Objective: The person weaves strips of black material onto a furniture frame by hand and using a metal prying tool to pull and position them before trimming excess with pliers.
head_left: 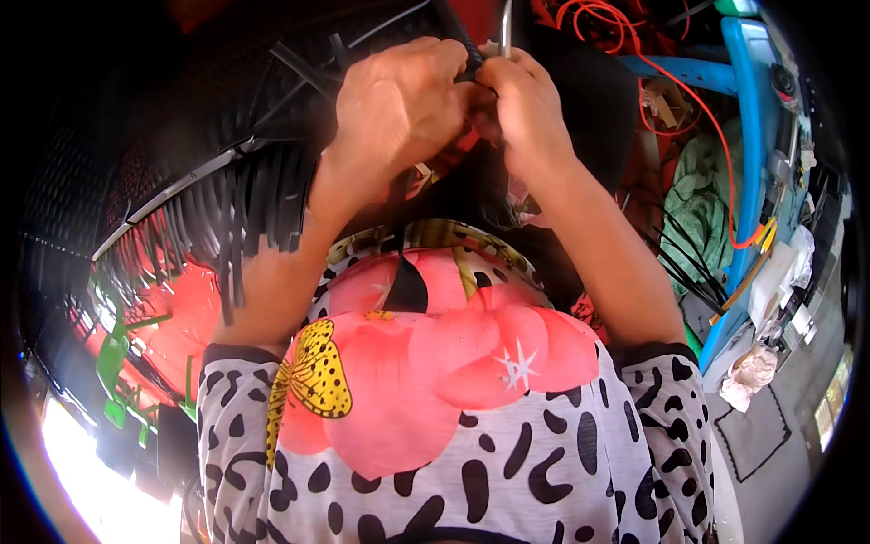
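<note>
Both of my hands meet at the top centre, close together. My left hand point(403, 104) is closed, its fingers curled round a flat black strip point(458, 27) that runs up and out of view. Beside it my right hand point(526, 109) is closed too, and a slim silver metal tool point(506, 29) sticks up from its fingers; the tool's other end is hidden. Left of my left hand spreads a dark woven panel point(118, 136) with a pale curved edge. Many loose black strips point(263, 195) hang from that edge beside my left forearm.
On the right curves a blue plastic frame point(745, 118), with an orange-red cord point(716, 118) looping past it. Green cloth point(700, 204) lies inside the frame. Small items, among them a crumpled pinkish cloth point(750, 376), line its outer side. Red and green plastic point(111, 363) shows at lower left.
</note>
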Motion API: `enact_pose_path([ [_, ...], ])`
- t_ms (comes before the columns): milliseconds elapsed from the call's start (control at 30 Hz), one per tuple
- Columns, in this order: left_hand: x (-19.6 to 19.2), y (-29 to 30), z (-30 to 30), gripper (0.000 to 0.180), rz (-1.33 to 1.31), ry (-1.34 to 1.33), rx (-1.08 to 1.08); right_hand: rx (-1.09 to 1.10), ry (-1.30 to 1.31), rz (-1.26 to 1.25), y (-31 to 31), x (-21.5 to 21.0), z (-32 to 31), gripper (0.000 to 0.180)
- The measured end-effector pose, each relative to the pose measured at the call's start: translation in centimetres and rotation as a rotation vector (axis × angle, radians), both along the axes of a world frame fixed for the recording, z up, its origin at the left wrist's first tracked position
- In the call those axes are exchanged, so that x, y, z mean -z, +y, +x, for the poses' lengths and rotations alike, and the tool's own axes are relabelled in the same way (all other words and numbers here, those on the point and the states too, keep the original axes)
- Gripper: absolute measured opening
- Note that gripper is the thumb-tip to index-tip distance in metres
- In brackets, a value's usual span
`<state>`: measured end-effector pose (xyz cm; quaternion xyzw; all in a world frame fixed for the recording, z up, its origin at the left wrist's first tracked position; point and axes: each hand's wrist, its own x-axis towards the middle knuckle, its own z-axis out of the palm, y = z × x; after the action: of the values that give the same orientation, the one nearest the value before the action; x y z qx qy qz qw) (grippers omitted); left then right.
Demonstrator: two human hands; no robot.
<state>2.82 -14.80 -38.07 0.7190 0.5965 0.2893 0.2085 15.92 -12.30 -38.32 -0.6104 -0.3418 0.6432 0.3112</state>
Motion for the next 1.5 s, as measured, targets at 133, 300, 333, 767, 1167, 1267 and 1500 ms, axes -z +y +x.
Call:
enact_pose_path([
  [133, 1.1, 2.0, -0.4, 0.020, 0.061, 0.037, 0.028, -0.020, -0.053, 0.045, 2.3, 0.7, -0.7, 0.015],
  [300, 1.3, 5.2, -1.9, 0.029, -0.174, 0.101, -0.064, -0.089, -0.148, 0.005, 6.3, 2.1, -2.7, 0.010],
  [333, 1.5, 6.4, -1.8, 0.028, -0.150, 0.112, -0.067, -0.081, -0.147, 0.035, 7.1, 2.2, -2.9, 0.010],
  [767, 6.3, 11.5, -3.3, 0.015, 0.014, 0.034, -0.087, -0.203, -0.461, 0.330, 13.4, 8.4, -4.9, 0.022],
  [1167, 16.0, 7.7, -1.8, 0.013, -0.104, -0.001, -0.089, -0.620, -0.467, 0.371, 10.4, 13.6, -2.4, 0.048],
  [1267, 18.1, 7.6, -1.7, 0.016, -0.081, -0.007, -0.054, -0.676, -0.397, 0.364, 10.5, 16.2, -1.5, 0.048],
  [1500, 21.9, 7.7, -3.0, 0.020, -0.080, 0.044, -0.023, -0.578, -0.581, 0.633, 8.2, 22.8, -2.4, 0.031],
])
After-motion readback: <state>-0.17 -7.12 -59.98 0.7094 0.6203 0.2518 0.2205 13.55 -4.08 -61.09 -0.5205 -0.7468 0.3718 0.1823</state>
